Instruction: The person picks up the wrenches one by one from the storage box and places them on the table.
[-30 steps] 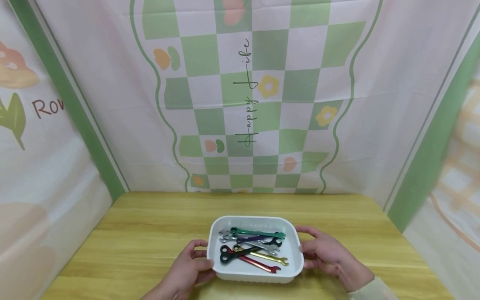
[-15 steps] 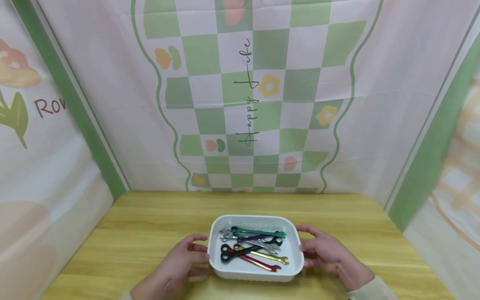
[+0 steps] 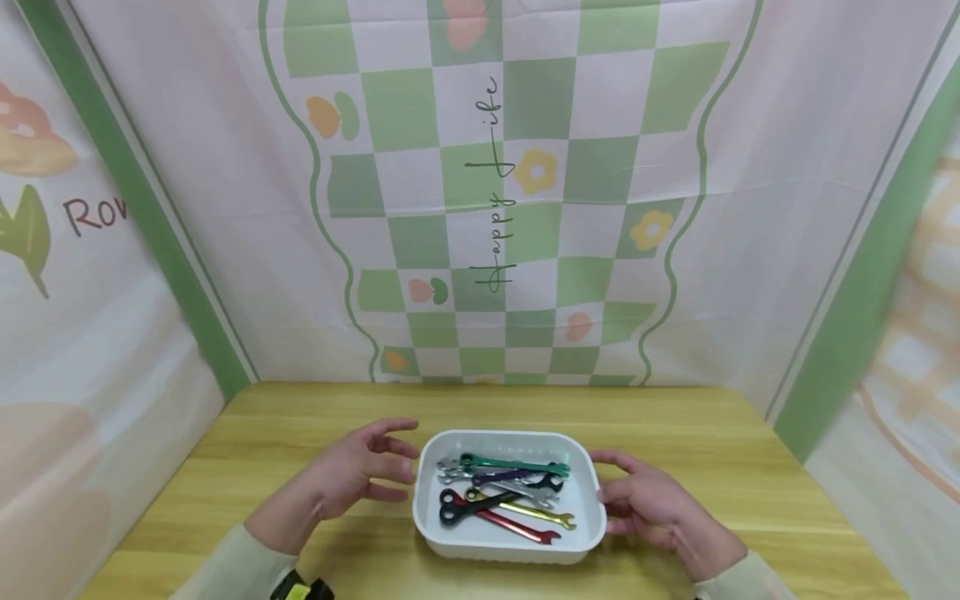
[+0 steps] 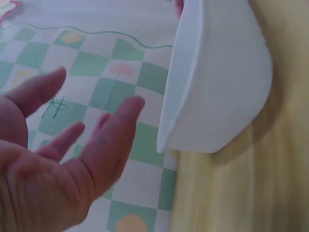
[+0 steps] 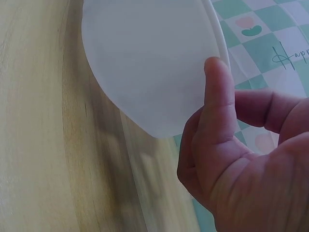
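Note:
In the head view a white plastic tray (image 3: 512,553) stands on the wooden table, holding several combination wrenches. Among them are a green wrench (image 3: 517,464), a black wrench (image 3: 491,502), a gold wrench (image 3: 542,512) and a red wrench (image 3: 517,527); purple and silver ones lie partly covered. My left hand (image 3: 367,462) hovers off the tray's left end, fingers spread and empty. At the right end my right hand (image 3: 645,504) touches the outer wall with loosely bent fingers. Its thumb (image 5: 219,104) lies along the white side near the rim in the right wrist view.
The wooden table (image 3: 322,408) extends around the tray. Behind it hangs a green and white checked cloth (image 3: 536,287), with more printed cloth (image 3: 90,358) on both sides. A black strap with a yellow patch (image 3: 300,590) shows at the left sleeve.
My left hand has let go of the tray's left end and moved away, up and to the left. The tray, wrenches and right hand look unmoved.

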`<action>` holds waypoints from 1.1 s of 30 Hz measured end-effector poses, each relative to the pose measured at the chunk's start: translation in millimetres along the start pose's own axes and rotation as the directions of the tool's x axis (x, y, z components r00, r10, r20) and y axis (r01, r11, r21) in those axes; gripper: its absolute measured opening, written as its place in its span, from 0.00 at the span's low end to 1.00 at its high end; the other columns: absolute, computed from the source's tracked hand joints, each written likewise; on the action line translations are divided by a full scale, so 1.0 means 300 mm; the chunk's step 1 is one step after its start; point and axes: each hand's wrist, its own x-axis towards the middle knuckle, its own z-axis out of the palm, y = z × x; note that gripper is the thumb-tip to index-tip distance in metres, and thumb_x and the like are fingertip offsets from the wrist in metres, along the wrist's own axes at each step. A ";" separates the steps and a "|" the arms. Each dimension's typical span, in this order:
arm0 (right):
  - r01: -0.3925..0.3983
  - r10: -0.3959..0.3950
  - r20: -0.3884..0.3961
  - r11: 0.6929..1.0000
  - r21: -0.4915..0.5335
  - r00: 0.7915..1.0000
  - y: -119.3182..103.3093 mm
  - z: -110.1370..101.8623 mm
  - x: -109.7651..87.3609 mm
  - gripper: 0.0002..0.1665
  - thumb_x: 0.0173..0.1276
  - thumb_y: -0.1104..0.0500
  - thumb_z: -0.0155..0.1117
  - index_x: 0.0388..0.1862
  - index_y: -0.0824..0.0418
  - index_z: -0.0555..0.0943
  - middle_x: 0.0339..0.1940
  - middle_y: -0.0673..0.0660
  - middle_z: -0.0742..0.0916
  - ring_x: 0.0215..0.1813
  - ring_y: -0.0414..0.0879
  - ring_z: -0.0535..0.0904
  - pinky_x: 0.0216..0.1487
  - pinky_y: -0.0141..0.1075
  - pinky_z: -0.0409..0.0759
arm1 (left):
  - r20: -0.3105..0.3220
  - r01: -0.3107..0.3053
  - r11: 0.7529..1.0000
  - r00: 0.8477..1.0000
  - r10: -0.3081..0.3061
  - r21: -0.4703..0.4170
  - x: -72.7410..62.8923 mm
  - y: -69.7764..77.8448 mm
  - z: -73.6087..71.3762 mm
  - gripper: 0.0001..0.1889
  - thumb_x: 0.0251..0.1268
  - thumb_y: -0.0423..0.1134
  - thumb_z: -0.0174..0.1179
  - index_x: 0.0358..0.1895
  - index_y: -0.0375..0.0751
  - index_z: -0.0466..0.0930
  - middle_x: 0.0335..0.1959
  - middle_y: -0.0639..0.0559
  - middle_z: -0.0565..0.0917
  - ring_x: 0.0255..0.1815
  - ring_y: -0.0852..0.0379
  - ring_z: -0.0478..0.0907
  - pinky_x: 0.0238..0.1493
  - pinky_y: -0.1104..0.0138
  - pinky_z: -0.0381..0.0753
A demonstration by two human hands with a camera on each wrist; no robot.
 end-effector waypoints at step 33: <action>0.002 -0.002 -0.008 1.000 -0.016 1.000 0.000 0.000 -0.003 0.49 0.59 0.73 0.61 0.78 0.65 0.53 0.50 0.71 0.81 0.41 0.57 0.83 0.38 0.48 0.86 | 0.319 -0.046 0.950 0.946 -0.057 0.309 0.255 0.033 0.096 0.36 0.54 0.22 0.67 0.68 0.48 0.73 0.59 0.35 0.74 0.47 0.33 0.80 0.43 0.51 0.85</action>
